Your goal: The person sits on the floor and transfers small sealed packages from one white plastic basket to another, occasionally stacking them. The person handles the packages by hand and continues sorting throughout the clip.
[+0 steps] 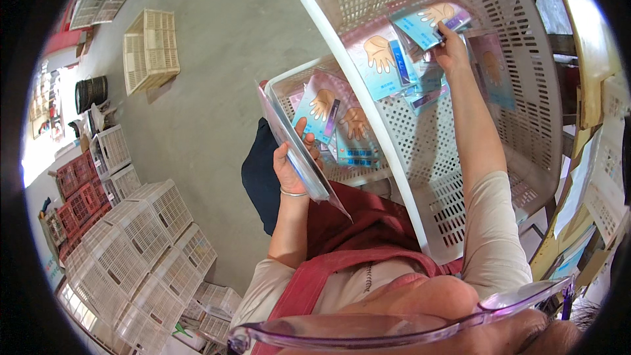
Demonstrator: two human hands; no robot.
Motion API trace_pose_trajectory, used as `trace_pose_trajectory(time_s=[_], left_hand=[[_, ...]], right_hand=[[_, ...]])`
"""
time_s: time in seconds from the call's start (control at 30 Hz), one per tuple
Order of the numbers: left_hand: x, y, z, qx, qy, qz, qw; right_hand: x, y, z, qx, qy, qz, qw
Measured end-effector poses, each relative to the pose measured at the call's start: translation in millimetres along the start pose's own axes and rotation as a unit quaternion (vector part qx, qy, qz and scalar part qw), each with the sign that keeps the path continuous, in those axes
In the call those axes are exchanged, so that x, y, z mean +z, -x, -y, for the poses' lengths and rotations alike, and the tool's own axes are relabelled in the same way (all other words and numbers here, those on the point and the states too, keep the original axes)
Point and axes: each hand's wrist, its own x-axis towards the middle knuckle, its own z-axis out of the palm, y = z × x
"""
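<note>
My left hand point(295, 167) grips a stack of flat plastic-wrapped packets point(300, 158), held on edge over my lap. Inside a large white perforated plastic basket point(414, 153), my right hand point(451, 52) pinches one pink-and-blue packet point(424, 22) printed with an open palm. More such packets point(377, 56) lie loosely below it in the basket, some with a dark blue or purple strip on the front. A smaller white basket point(355, 175) stands lower, beyond my left hand, and holds several similar packets point(320, 106).
Stacked white crates point(133, 251) and red crates point(81, 197) stand at the left. One cream crate point(150, 52) sits apart on the concrete floor point(217, 44). Along the right edge runs a yellowish shelf or table frame point(586, 59) with papers point(577, 182).
</note>
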Motion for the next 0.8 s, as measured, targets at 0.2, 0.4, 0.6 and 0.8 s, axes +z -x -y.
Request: trace_pose_trajectory(time_s=[0.2,0.4,0.6,0.8], left_hand=[[-6.1,-3.5,-1.2,0.007,-0.003,0.001,1.0],[-15.7,-4.6,-1.0,0.027,-0.03,-0.049,0.998],[-24.9,-4.4,-2.3,0.042,-0.059,-0.067,0.995],[-25.8,-11.1,-0.4,0.066,-0.041,-0.095,0.992]], right_hand=[[2.3,36.2,16.0,-0.059,0.033,-0.048,0.997],[-32.4,87.4,-2.8,-0.071,0.307,0.111,0.943],[-32.0,85.3,-30.6,-0.141,0.454,0.137,0.869],[-34.1,70.1,-61.7,-0.219,0.566,0.12,0.786]])
